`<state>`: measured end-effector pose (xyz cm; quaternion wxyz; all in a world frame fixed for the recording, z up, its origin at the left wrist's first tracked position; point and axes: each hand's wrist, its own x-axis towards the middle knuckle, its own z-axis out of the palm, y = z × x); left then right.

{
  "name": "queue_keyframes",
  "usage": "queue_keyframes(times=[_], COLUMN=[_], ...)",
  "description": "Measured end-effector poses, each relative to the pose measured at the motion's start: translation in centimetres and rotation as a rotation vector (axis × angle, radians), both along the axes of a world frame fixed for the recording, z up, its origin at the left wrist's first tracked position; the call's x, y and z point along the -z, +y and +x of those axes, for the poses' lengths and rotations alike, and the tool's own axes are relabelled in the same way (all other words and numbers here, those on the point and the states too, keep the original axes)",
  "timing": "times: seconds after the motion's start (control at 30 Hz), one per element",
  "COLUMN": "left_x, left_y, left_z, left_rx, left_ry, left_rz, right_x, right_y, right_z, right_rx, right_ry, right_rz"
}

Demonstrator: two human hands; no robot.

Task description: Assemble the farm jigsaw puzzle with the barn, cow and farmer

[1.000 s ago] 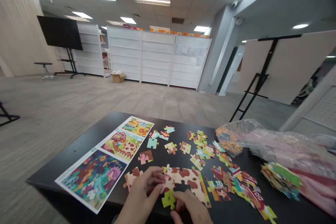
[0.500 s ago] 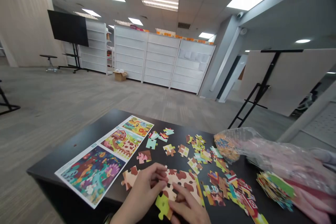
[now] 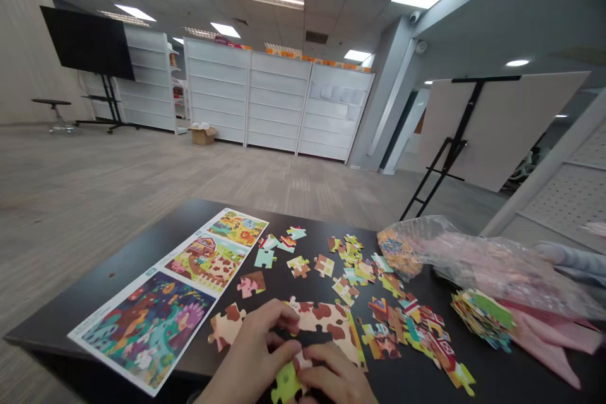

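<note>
a: where are the hands?

b: both are at the bottom middle of the frame, over the near edge of the black table (image 3: pixel 142 246). the left hand (image 3: pixel 253 353) is curled, its fingers bent down toward a green piece (image 3: pixel 285 385). the right hand (image 3: pixel 334 375) is closed over the same piece from the other side, so the two hands grip it between them. a small pale piece (image 3: pixel 303 361) shows at the top of it, between the fingers.

a: what lies just above them?

b: a joined run of cow-patterned pieces (image 3: pixel 326 317), brown patches on cream, stretches up and to the right of the hands. a loose cow piece (image 3: pixel 226 326) lies just beside the left hand, on its far-left side.

a: and the rest of the table?

b: a long printed sheet (image 3: pixel 151 322) with three pictures lies slantwise at the left. loose pieces (image 3: pixel 348 268) are scattered across the middle, and barn pieces (image 3: pixel 426 334) lie to the lower right. at the right edge, a stack of pieces (image 3: pixel 483 319) sits against a pink cloth (image 3: pixel 553 347), below a clear plastic bag (image 3: pixel 473 259).

a: and past the table?

b: white shelves (image 3: pixel 277 101) stand across the upper middle, with a cardboard box (image 3: pixel 202 136) on the floor before them. a black screen (image 3: pixel 88 35) stands at the upper left.
</note>
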<state>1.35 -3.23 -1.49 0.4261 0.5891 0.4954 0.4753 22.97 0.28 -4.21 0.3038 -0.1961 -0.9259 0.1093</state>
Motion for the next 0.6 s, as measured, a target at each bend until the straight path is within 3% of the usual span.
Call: queue_keyframes(times=[0.13,0.3,0.43,0.6], left_x=[-1.2,-0.6,0.1,0.6], left_y=[-1.0,-1.5,-1.2,-1.2], left_z=[-1.4,-2.0,-1.7,-1.9], left_rx=[-0.044,0.031,0.046,0.015], left_ry=[0.321,0.655,0.775,0.787], left_rz=[0.165,0.126,0.17,0.321], right_x=[0.3,0.4,0.7,0.2], right_y=[0.1,0.0,0.0,0.0], right_z=[-0.4,-1.4,-1.5,-1.4], right_rx=[0.159,0.233,0.255,0.229], right_ry=[0.107,0.139,0.093,0.026], right_rz=[0.087,0.161,0.14,0.143])
